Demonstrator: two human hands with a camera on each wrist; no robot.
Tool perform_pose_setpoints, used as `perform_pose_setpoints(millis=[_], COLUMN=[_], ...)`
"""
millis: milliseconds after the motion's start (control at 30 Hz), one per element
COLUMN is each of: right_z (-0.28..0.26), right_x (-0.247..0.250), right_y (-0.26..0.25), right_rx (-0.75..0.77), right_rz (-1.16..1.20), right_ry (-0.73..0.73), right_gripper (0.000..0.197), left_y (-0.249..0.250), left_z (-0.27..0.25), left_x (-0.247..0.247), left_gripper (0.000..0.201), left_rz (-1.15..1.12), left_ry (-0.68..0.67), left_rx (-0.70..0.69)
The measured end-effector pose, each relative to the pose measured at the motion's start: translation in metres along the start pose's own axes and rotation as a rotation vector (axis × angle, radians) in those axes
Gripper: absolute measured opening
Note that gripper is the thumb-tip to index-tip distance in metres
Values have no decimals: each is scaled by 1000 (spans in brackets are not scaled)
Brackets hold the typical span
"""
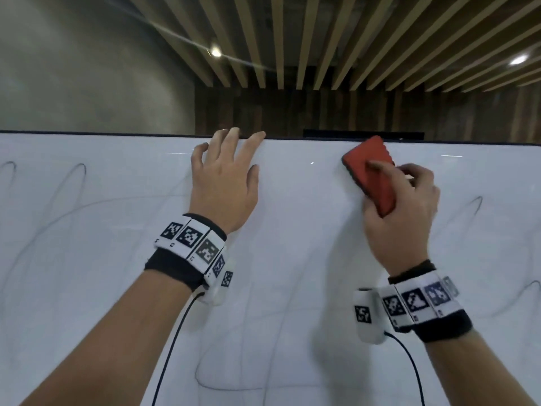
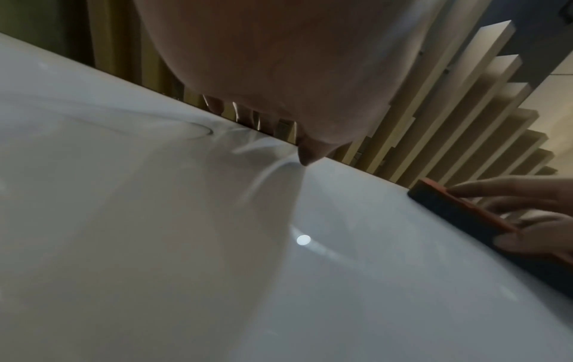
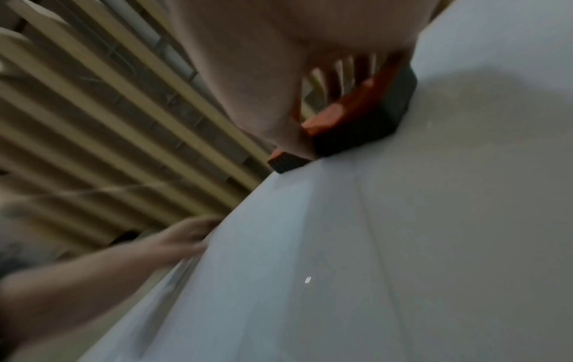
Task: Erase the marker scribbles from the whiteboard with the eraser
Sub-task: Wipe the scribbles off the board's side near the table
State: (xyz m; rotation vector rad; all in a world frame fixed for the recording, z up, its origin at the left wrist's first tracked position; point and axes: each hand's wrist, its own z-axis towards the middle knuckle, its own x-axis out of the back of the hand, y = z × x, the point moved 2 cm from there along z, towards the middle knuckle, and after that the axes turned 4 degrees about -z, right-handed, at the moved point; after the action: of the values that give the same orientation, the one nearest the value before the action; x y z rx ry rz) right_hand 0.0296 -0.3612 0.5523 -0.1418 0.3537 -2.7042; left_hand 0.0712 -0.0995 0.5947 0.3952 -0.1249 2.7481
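**A:** Entry, eraser position. Your right hand [image 1: 407,209] held the red eraser [image 1: 369,174] in its grip, thumb laid across the red back, the other fingers curled round the far edge. The dark felt face lay flat against the whiteboard [image 1: 292,259], just below its top edge. Long axis ran diagonally, upper end tilted toward your left hand.

**B:** And the left?

**A:** Your left hand [image 1: 224,183] rested spread on the whiteboard, fingertips hooked over the top edge, holding nothing. It looked to be bracing the board, though that is a judgement.

**B:** Where did the scribbles lie from the eraser?

**A:** That was the relation the next stroke turned on. The patch directly around the eraser looked already clean. One loop [image 1: 471,209] sat just to the right of the eraser and slightly lower, close to your knuckles. The other scribbles [image 1: 77,174] sat well left of the eraser, beyond your left hand, with faint trailing lines [image 1: 234,388] far below it.

**B:** So which way?

**A:** The right-side loop was nearest the hand that held the eraser. A sweep right and downward would meet it broadside, given the tilt. The left marks would need a pass across or under your bracing hand. Right wrist view was blurred; it showed no strokes.
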Motion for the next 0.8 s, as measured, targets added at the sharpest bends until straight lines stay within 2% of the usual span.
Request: perform_pose_setpoints(millis=[33, 100, 133, 167, 200, 233, 333, 367, 400, 433, 500, 533, 567, 633, 733, 800], right_z=[-10, -39, -47, -46, -36, -21, 17, 15, 5, -14, -64, -83, -87, -61, -4, 5], right_x=[-6, -17, -18, -15, -10, -4, 16, 16, 10, 1, -19, -24, -24, -16, 9, 15], right_y=[-8, -22, -23, -19, -12, -2, 27, 27, 20, 9, -14, -21, -21, -8, 21, 26], right_rx=[117, 468, 574, 617, 596, 509, 74, -8, 9, 119, 474, 604, 661, 576, 146, -100], right_rz=[-17, -53, -75, -97, -109, -114, -61, -74, -96, -102, -122, -136, -149, -119, -74, -60], right_ry=[-63, -272, -367, -411, -395, -334, -62, -11, 0, -52, -268, -376, -436, -385, -90, 40], right_gripper=[52, 52, 53, 55, 57, 58, 57, 56, 55, 53, 49, 49, 49, 47, 52, 54], left_y=[-1, -3, -3, -4, -4, -4, -3, -2, -3, -4, -7, -9, -9, -9, -11, -13], left_z=[0, 1, 1, 1, 0, 0, -1, -1, -1, -1, 0, 0, -1, -1, -1, -1], left_x=[0, -1, -2, -3, -4, -4, -6, -7, -8, -9, -10, -10, -10, -9, -6, -4], left_gripper=[51, 52, 52, 52, 52, 52, 52, 52, 52, 52, 53, 53, 53, 54, 55, 56], left_rz=[9, 27, 33, 36, 38, 41, 35, 33, 39, 56, 90, 97, 99, 93, 85, 86], left_ry=[-2, -1, -1, -3, -2, 0, 15, 17, 15, 11, 1, -1, -4, -10, -43, -59], left_rx=[-3, -16, -21, -24, -24, -22, -10, -7, -8, -14, -39, -50, -55, -58, -68, -79])
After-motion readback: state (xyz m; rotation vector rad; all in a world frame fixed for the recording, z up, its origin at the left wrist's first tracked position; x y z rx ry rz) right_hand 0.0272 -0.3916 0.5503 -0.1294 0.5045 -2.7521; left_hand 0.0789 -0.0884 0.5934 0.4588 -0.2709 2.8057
